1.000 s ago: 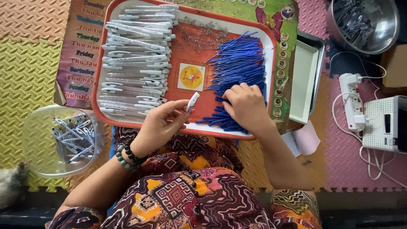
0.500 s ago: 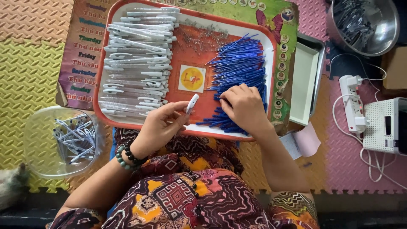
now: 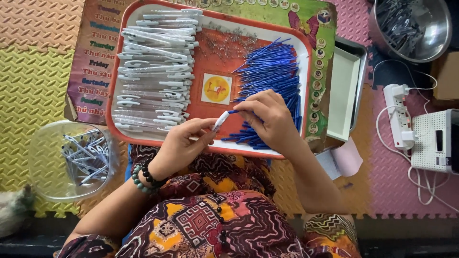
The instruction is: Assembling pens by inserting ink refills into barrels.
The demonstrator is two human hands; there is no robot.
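An orange-rimmed tray [image 3: 111,95] rests on my lap and the floor mat. Its left side holds several white pen barrels [image 3: 153,67]; its right side holds a heap of blue refills [image 3: 272,76]. My left hand [image 3: 184,145] grips one white pen barrel [image 3: 221,120] by its lower end, tip pointing up and right. My right hand [image 3: 267,117] pinches a blue refill [image 3: 234,112] whose end meets the barrel's tip. Small metal springs [image 3: 224,40] lie scattered at the tray's top middle.
A clear plastic bowl [image 3: 43,157] with several assembled pens stands at left. A steel bowl [image 3: 413,26] of dark parts sits top right, near a white power strip [image 3: 399,117] and a white device [image 3: 435,141]. A white box lid [image 3: 344,93] lies beside the tray.
My right hand has lifted off the refill heap with one blue refill and brought it to the tip of the barrel in my left hand.
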